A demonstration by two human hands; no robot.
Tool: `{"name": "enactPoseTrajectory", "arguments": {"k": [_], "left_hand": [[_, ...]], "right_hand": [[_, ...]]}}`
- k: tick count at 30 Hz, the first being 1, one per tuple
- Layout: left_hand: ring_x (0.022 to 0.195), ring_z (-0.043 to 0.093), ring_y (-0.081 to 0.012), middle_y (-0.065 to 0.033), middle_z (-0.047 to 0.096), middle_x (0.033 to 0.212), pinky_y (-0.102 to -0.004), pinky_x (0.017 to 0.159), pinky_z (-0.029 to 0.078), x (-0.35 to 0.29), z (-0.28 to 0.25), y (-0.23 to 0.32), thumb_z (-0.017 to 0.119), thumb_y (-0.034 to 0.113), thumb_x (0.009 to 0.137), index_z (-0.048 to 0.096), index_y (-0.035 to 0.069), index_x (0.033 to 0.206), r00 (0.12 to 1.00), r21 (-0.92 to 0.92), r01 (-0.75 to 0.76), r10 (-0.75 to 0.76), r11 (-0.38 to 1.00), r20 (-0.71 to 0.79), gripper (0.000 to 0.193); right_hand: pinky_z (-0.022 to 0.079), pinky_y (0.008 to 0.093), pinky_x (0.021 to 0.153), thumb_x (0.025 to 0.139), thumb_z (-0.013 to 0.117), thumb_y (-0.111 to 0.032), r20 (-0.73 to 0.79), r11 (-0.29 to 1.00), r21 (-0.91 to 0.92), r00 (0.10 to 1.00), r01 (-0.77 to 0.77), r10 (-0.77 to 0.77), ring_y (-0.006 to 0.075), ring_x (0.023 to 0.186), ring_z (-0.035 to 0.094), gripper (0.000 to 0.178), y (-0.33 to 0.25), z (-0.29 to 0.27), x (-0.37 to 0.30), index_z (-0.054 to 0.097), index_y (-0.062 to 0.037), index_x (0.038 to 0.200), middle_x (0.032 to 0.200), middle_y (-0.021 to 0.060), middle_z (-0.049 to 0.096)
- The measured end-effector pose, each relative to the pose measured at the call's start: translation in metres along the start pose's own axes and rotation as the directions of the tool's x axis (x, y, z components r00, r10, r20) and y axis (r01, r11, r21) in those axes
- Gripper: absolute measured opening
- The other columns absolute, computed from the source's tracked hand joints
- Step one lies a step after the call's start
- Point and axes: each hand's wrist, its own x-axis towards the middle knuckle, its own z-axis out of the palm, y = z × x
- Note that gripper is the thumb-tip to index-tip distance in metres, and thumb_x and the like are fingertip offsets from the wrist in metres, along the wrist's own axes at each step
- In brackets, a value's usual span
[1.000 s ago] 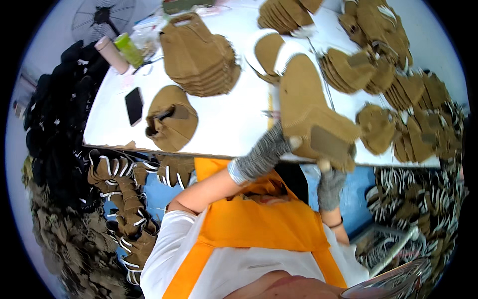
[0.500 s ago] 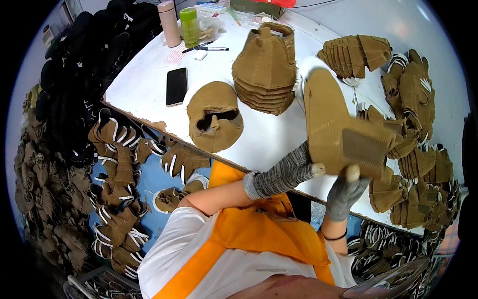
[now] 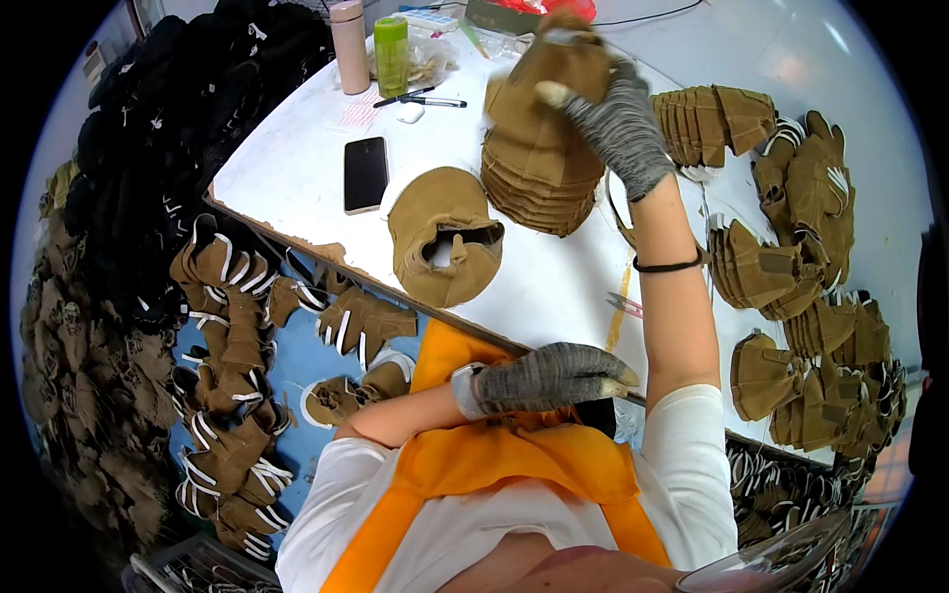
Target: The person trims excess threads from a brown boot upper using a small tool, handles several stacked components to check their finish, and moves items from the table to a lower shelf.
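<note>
My right hand (image 3: 625,124), in a grey knit glove with bare fingertips, grips a brown suede shoe upper (image 3: 554,64) at the top of a stack of similar uppers (image 3: 544,193). Its thumb presses the front; the other fingers are partly hidden behind, and the upper's top is blurred. My left hand (image 3: 544,379), gloved alike, hovers at the table's front edge with fingers stretched out and nothing in them. Left of the stack lies a single brown upper (image 3: 435,203) with a white edge and a dark opening. Pink-handled snips (image 3: 625,304) rest near my right forearm.
A dark phone (image 3: 366,176), pens (image 3: 435,101), a green bottle (image 3: 391,57) and a pink flask (image 3: 349,47) occupy the left side of the white table (image 3: 287,148). More stacked uppers (image 3: 756,272) line the right. Brown pieces (image 3: 237,346) and black heaps (image 3: 198,119) lie left of the table.
The upper with a dark patch has left my hands. My right hand has reached up and forward to the stack and taken hold of an upper; my left hand has lowered toward the table edge.
</note>
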Motion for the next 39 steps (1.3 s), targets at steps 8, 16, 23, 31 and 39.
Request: {"name": "enactPoseTrajectory", "arguments": {"k": [8, 16, 23, 31, 39], "left_hand": [[0.113, 0.058, -0.0256, -0.0153, 0.060, 0.120, -0.0340, 0.097, 0.046, -0.001, -0.143, 0.117, 0.062, 0.036, 0.092, 0.051, 0.000, 0.130, 0.693, 0.554, -0.070, 0.440, 0.830, -0.571, 0.053], [0.133, 0.040, -0.0294, -0.0170, 0.042, 0.142, -0.0374, 0.113, 0.031, 0.133, -0.259, 0.071, 0.085, 0.051, 0.062, 0.027, 0.001, 0.146, 0.902, 0.696, 0.065, 0.256, 0.715, -0.347, 0.113], [0.131, 0.040, -0.0252, -0.0124, 0.042, 0.143, -0.0365, 0.113, 0.030, 0.129, -0.266, 0.050, 0.084, 0.042, 0.069, 0.027, 0.001, 0.146, 0.923, 0.637, -0.245, 0.376, 0.731, -0.076, 0.105], [0.113, 0.054, -0.0154, -0.0127, 0.058, 0.126, -0.0281, 0.098, 0.043, 0.072, -0.233, 0.082, 0.066, 0.029, 0.091, 0.049, 0.002, 0.135, 0.954, 0.776, -0.044, 0.258, 0.629, -0.155, 0.054], [0.117, 0.055, -0.0200, -0.0131, 0.058, 0.126, -0.0319, 0.102, 0.042, -0.087, -0.195, 0.065, 0.059, 0.055, 0.090, 0.051, -0.001, 0.132, 0.338, 0.391, 0.171, 0.319, 0.904, -0.885, 0.070]], "right_hand": [[0.049, 0.0393, 0.092, 0.080, 0.066, -0.062, 0.198, 0.965, 0.261, 0.980, -0.040, -0.013, 0.0293, 0.112, 0.058, 0.085, 0.031, -0.029, 0.018, 0.048, 0.0032, 0.132, 0.122, 0.0237, 0.057], [0.044, 0.0364, 0.097, 0.085, 0.059, -0.063, 0.037, 0.850, 0.527, 0.999, 0.007, -0.031, 0.0308, 0.114, 0.057, 0.080, 0.047, 0.033, 0.013, 0.043, -0.0030, 0.135, 0.119, 0.0196, 0.060], [0.045, 0.0366, 0.096, 0.082, 0.062, -0.065, -0.142, 0.874, 0.483, 0.989, 0.043, 0.030, 0.0288, 0.113, 0.059, 0.081, 0.054, 0.053, -0.022, 0.046, -0.0041, 0.133, 0.120, 0.0176, 0.061], [0.047, 0.0354, 0.093, 0.087, 0.069, -0.033, -0.364, 0.901, 0.364, 0.926, 0.238, -0.098, 0.0237, 0.108, 0.056, 0.058, 0.015, 0.025, -0.046, 0.046, -0.0017, 0.129, 0.119, 0.0135, 0.057], [0.029, 0.0549, 0.105, 0.070, 0.078, -0.048, 0.208, 0.923, 0.286, 0.923, 0.258, -0.323, 0.0308, 0.126, 0.043, 0.065, -0.059, 0.046, -0.179, 0.059, -0.0033, 0.113, 0.129, 0.0135, 0.048]]}}
